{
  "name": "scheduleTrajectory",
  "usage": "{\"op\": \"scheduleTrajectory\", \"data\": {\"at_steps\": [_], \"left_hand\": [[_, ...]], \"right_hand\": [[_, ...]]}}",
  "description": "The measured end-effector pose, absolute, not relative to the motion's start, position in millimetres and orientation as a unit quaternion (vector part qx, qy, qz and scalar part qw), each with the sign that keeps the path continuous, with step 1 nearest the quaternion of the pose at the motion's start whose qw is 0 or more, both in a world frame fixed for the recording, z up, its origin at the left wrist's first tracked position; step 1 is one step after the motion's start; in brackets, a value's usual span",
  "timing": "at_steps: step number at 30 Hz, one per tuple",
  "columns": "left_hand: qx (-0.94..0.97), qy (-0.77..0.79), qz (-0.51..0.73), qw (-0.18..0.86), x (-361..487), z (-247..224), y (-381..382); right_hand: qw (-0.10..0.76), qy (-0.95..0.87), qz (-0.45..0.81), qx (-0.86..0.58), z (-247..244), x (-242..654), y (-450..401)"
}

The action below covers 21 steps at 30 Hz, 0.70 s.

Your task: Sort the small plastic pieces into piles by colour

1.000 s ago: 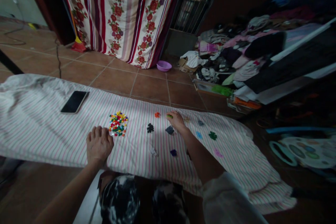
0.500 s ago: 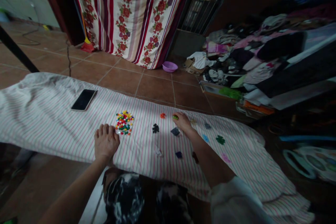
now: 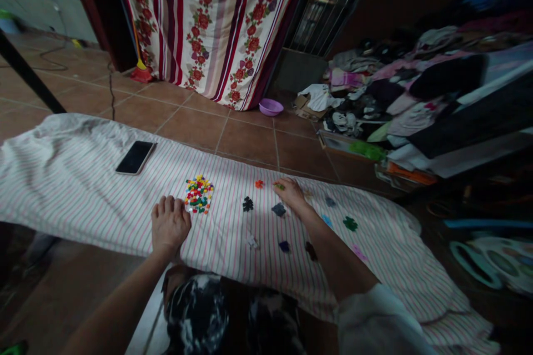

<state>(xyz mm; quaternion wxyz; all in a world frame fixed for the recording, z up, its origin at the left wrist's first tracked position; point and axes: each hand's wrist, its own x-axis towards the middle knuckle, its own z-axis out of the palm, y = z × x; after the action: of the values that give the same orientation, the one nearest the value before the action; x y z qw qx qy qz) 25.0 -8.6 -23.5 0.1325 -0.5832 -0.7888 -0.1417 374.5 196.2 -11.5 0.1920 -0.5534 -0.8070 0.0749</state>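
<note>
- Left hand [image 3: 170, 225] lies flat, palm-down, on the cloth-covered desk [image 3: 225, 227], beside the multicoloured pieces [image 3: 199, 194].
- Right hand's [image 3: 288, 193] fingertips meet the green pieces [image 3: 280, 186], near the orange pieces [image 3: 259, 184]; whether gripped, I can't tell.

Your left hand [image 3: 170, 226] lies palm down, its fingers slightly bent and pointing forward — the left forearm [image 3: 125, 291] slants in from the lower left. Your right hand [image 3: 288, 193] reaches farther forward, fingers curled — its forearm [image 3: 339, 249] bare below the elbow.
</note>
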Motion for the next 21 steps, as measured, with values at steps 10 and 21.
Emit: {"op": "scheduleTrajectory", "data": {"at_steps": [10,21], "left_hand": [[-0.585,-0.788,-0.149,0.123,24.8,-22.2,-9.3],[-0.582,-0.789,-0.153,0.121,25.5,-21.7,-9.0]], "right_hand": [[0.252,-0.829,0.099,-0.489,14.1,309.5,185.9],[0.168,-0.892,0.214,-0.36,10.7,225.9,160.2]]}}
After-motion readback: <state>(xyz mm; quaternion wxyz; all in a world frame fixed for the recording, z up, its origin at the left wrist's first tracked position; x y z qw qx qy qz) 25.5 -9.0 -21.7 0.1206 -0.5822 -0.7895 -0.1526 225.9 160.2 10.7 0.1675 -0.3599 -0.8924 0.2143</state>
